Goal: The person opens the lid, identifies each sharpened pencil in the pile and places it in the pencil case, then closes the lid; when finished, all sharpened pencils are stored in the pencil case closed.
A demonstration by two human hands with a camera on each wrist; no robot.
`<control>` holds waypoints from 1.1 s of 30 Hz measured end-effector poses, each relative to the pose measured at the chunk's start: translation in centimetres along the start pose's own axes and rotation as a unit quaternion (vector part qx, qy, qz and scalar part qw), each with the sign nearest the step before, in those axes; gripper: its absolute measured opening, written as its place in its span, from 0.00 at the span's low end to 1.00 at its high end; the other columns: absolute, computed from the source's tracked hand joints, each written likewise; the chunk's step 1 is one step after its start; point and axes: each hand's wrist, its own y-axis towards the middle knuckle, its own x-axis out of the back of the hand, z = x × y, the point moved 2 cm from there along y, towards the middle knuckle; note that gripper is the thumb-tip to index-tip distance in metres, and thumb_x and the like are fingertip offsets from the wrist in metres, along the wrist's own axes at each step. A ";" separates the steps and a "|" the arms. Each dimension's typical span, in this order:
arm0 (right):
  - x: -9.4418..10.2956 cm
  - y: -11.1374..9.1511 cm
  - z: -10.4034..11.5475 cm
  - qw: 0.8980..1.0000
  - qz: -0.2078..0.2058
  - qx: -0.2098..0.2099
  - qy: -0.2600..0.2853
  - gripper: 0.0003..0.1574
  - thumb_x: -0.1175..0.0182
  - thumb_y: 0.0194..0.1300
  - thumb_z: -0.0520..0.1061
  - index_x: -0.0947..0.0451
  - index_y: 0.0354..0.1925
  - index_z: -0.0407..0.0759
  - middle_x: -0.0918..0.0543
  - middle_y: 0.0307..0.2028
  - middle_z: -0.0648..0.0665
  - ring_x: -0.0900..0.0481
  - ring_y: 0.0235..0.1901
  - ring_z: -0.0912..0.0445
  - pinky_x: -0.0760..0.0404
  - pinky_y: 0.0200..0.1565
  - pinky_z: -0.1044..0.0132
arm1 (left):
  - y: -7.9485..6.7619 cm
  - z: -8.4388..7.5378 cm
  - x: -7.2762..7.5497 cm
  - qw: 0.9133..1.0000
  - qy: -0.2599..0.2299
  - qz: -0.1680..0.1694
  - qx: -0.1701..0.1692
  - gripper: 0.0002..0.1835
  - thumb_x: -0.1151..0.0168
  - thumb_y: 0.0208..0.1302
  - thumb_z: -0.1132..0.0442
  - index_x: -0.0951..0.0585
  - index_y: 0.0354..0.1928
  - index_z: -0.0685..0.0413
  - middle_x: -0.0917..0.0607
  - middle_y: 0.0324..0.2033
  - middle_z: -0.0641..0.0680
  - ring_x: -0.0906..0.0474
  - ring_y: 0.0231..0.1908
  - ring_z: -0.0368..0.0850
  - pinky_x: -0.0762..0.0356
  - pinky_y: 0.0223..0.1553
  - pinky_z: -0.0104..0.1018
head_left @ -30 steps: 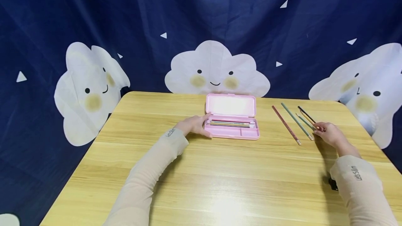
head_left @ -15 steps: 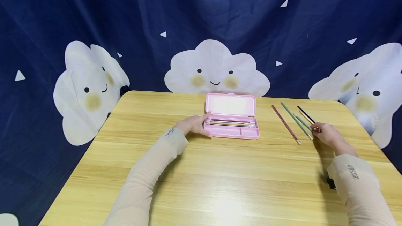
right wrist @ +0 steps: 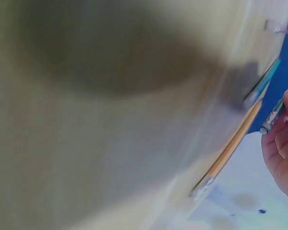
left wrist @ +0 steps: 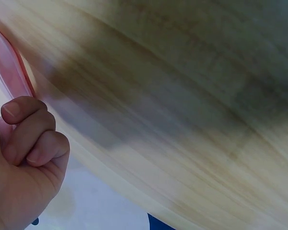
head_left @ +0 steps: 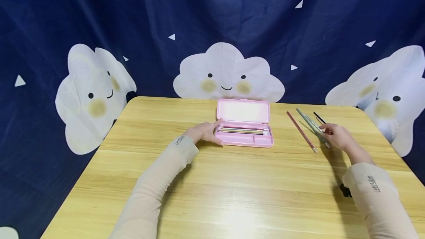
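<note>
An open pink pencil case lies near the table's far edge, several pencils in its long compartment. My left hand holds its left end, thumb at the front corner. In the left wrist view several fingers of that hand are curled beside the pink edge. My right hand pinches a green pencil near its end, above the table. Below it lies another green pencil. A red pencil is to the left, and a black pencil is partly hidden behind the hand.
The wooden table has rounded far corners. A dark blue curtain with cloud faces hangs behind it. In the right wrist view a yellow-orange pencil lies near the hand. A small black object shows at the right sleeve.
My right hand has lifted the green pencil and moved it left, over the other green one. The left hand and the pencil case have stayed put.
</note>
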 end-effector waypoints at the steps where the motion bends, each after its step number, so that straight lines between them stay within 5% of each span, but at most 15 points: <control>1: 0.0 0.2 0.3 1.000 -0.002 0.004 0.003 0.11 0.42 0.56 0.30 0.26 0.39 0.24 0.24 0.23 0.40 0.27 0.25 0.50 0.29 0.30 0.55 | 0.0 0.0 0.0 1.000 0.001 0.001 -0.001 0.59 0.36 0.44 0.34 0.60 0.72 0.40 0.39 0.65 0.65 0.40 0.63 0.53 0.42 0.63 0.42; 8: -0.3 1.5 2.7 0.999 -0.003 0.035 0.023 0.12 0.43 0.55 0.28 0.26 0.40 0.25 0.23 0.26 0.39 0.25 0.29 0.45 0.27 0.32 0.52 | -0.2 0.0 0.2 1.000 -0.001 0.003 0.003 0.59 0.36 0.45 0.34 0.61 0.72 0.40 0.40 0.65 0.65 0.41 0.63 0.53 0.43 0.63 0.42; 23: -2.2 4.5 8.0 0.990 0.000 0.139 0.029 0.12 0.42 0.51 0.25 0.22 0.36 0.32 0.28 0.22 0.48 0.32 0.26 0.55 0.31 0.31 0.60 | 0.0 0.0 -0.2 1.000 -0.003 -0.001 -0.002 0.59 0.35 0.43 0.34 0.60 0.72 0.40 0.38 0.64 0.64 0.38 0.62 0.54 0.41 0.62 0.42; 28: -3.8 5.3 9.9 0.983 0.026 0.176 0.044 0.14 0.44 0.51 0.23 0.21 0.36 0.32 0.28 0.22 0.46 0.32 0.28 0.53 0.34 0.52 0.45 | 0.0 0.0 -0.2 1.000 -0.004 0.003 0.003 0.59 0.35 0.44 0.34 0.60 0.72 0.40 0.39 0.64 0.66 0.39 0.63 0.54 0.41 0.62 0.43; 33: -4.9 6.1 12.1 0.980 0.052 0.191 0.033 0.15 0.45 0.53 0.24 0.21 0.39 0.31 0.24 0.28 0.41 0.27 0.32 0.49 0.29 0.46 0.49 | 0.2 0.1 -0.2 1.000 0.000 -0.004 -0.003 0.59 0.35 0.44 0.35 0.60 0.72 0.40 0.38 0.64 0.66 0.38 0.62 0.54 0.41 0.62 0.42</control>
